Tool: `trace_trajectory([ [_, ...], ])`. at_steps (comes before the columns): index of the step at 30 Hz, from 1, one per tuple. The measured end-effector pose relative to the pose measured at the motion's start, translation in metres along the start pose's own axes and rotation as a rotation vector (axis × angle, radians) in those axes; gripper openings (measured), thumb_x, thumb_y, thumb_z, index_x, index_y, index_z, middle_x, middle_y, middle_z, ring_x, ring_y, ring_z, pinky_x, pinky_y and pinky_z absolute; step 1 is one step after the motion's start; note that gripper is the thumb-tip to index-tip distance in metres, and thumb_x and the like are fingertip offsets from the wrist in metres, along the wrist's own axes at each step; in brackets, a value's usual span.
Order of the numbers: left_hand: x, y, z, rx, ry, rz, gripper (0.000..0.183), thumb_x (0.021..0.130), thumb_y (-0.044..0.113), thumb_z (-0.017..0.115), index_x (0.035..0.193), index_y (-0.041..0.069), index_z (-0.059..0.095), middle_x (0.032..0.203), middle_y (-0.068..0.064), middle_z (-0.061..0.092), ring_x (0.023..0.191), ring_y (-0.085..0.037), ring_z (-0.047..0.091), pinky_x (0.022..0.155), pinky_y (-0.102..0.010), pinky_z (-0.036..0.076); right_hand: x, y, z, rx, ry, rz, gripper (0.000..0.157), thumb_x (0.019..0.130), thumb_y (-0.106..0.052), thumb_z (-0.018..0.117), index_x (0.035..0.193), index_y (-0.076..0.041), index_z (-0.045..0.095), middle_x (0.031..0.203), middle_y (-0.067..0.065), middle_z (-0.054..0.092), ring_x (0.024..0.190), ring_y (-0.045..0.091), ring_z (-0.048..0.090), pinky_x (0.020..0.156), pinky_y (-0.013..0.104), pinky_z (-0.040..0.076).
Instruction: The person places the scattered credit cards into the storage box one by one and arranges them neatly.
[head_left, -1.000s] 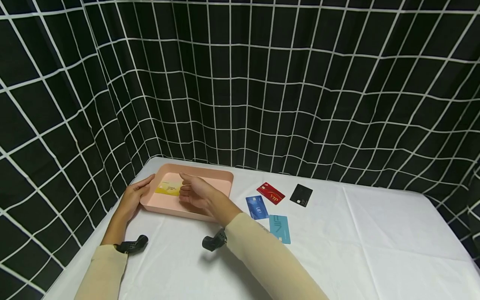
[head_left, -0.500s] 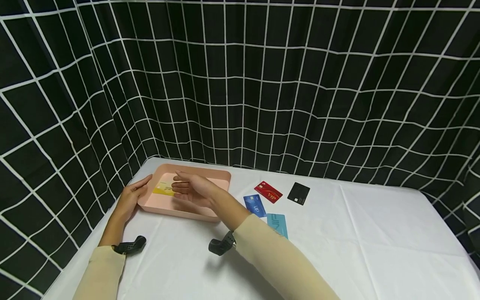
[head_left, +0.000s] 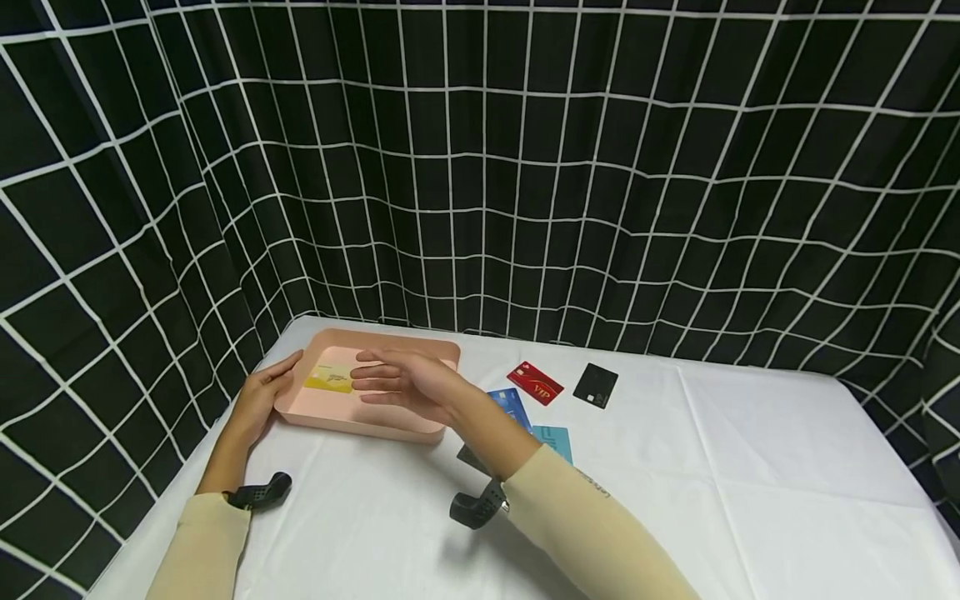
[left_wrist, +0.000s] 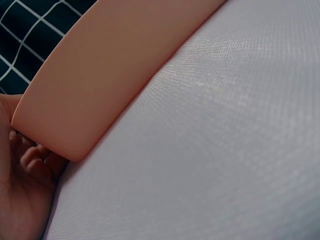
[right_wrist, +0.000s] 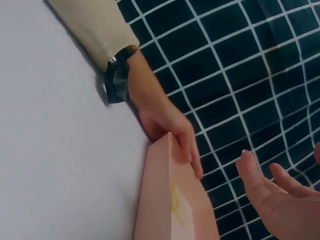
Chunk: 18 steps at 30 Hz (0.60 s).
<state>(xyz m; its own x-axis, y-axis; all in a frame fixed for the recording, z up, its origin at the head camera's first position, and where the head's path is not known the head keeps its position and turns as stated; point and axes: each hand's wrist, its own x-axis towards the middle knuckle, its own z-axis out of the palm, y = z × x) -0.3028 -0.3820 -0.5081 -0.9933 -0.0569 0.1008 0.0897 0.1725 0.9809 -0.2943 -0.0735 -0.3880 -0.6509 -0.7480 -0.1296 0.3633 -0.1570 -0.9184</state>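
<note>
My left hand point(head_left: 261, 398) grips the left end of a shallow pink tray point(head_left: 352, 423), its fingers set against the wall at that end. The tray sits flat toward the far left of the bench point(head_left: 660, 492), which is covered in white cloth. My right hand point(head_left: 412, 383) is raised above the tray, its fingers released, nearly straight and slightly parted. Inside the tray, toward the left, a yellow card point(head_left: 328, 378) lies flat, just beside the tips of my right fingers as the head view shows them.

More cards lie flat on the cloth to the right of the tray. A red card point(head_left: 535, 383) marked VIP is near a black card point(head_left: 596, 386) farther right. Closer to me, a blue card point(head_left: 512, 405) and a teal card point(head_left: 555, 442) are partly covered by my right forearm, and a dark grey card point(head_left: 472, 457) shows only a corner beneath it. I wear cream sleeves point(head_left: 600, 533) and a black camera on each wrist. Behind the bench hangs a black curtain point(head_left: 525, 192) with a white grid.
</note>
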Motion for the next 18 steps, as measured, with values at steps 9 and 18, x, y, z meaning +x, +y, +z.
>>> trace_trajectory([
  [9, -0.003, 0.004, 0.001, 0.006, 0.001, -0.002, 0.048, 0.108, 0.01, 0.043, 0.154, 0.001, 0.037, 0.162, -0.015, 0.03, 0.154, -0.028, 0.019, 0.109, -0.012, 0.033, -0.031, -0.002, -0.011, -0.081, -0.026, -0.053, 0.048, 0.109, -0.023, 0.043, 0.148, 0.005, 0.043, 0.147, 0.03, 0.049, 0.134, 0.038, 0.053, 0.106, 0.044, 0.048],
  [18, -0.004, 0.005, 0.003, 0.01, 0.0, -0.008, 0.047, 0.108, 0.009, 0.041, 0.154, -0.001, 0.037, 0.162, -0.016, 0.029, 0.154, -0.028, 0.019, 0.11, -0.013, 0.033, -0.059, 0.003, -0.025, -0.127, 0.009, -0.09, 0.039, 0.105, -0.019, 0.052, 0.137, 0.003, 0.057, 0.136, 0.025, 0.061, 0.123, 0.036, 0.063, 0.1, 0.044, 0.053],
])
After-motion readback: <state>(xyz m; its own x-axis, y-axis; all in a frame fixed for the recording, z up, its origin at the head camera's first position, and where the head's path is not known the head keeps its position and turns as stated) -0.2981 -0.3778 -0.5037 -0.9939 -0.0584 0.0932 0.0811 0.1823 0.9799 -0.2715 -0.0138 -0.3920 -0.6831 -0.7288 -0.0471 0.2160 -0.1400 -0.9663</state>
